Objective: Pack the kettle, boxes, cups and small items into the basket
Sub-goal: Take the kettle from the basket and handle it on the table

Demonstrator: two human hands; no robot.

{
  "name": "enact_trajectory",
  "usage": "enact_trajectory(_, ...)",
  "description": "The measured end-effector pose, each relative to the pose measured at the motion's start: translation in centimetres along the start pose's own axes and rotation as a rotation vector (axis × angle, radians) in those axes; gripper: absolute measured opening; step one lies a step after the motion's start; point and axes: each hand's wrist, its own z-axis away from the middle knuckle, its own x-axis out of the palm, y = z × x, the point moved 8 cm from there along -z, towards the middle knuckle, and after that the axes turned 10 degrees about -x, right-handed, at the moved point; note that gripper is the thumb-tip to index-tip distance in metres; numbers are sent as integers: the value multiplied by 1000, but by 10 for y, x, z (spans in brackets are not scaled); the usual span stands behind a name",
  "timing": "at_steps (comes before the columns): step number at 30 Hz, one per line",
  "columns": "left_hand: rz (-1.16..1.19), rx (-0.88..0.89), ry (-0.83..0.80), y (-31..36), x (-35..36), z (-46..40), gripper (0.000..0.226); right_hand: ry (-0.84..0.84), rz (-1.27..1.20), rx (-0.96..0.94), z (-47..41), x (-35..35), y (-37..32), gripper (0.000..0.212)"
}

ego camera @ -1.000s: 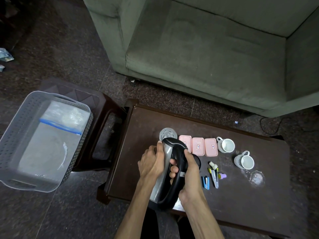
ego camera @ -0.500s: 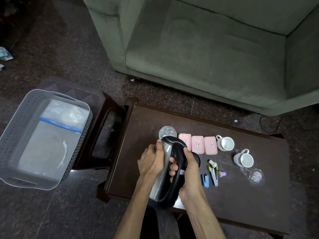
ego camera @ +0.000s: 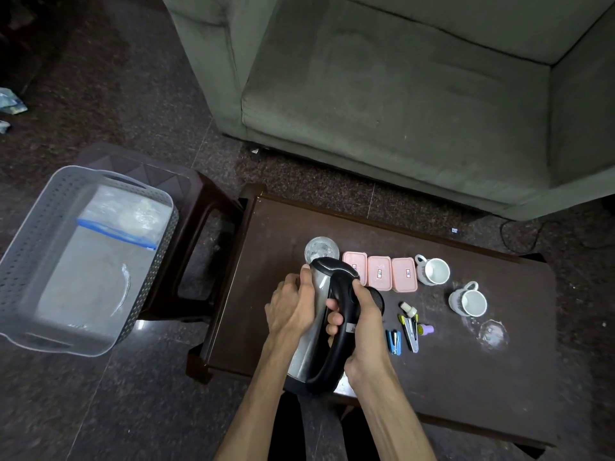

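Steel kettle point(ego camera: 312, 331) between both clasping hands

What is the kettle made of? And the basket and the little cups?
The kettle body looks like shiny metal, since it throws bright reflections; its handle looks like smooth black plastic. The basket looks like matte grey plastic, with walls full of small moulded holes. The two cups look like glossy white ceramic, probably.

Dark speckled floor point(ego camera: 100, 94), grey-green sofa point(ego camera: 399, 94) (seat bare), dark wooden table point(ego camera: 482, 377), brown stool point(ego camera: 199, 207)
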Motion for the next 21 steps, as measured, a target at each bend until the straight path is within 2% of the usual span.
enact_trajectory(5,37,17,-5,1,0,4,64,-20,-4,-49,0,-5,-1,41)
enact_trajectory(11,154,55,-24,-5,-1,12,58,-33,25,-128,-3,-16,3,52)
enact_trajectory(17,325,143,-86,-8,-3,27,69,-6,92,-286,-3,-35,6,52)
enact_trajectory(21,453,184,-82,-14,-6,34,50,-31,158,-350,-2,-46,7,53)
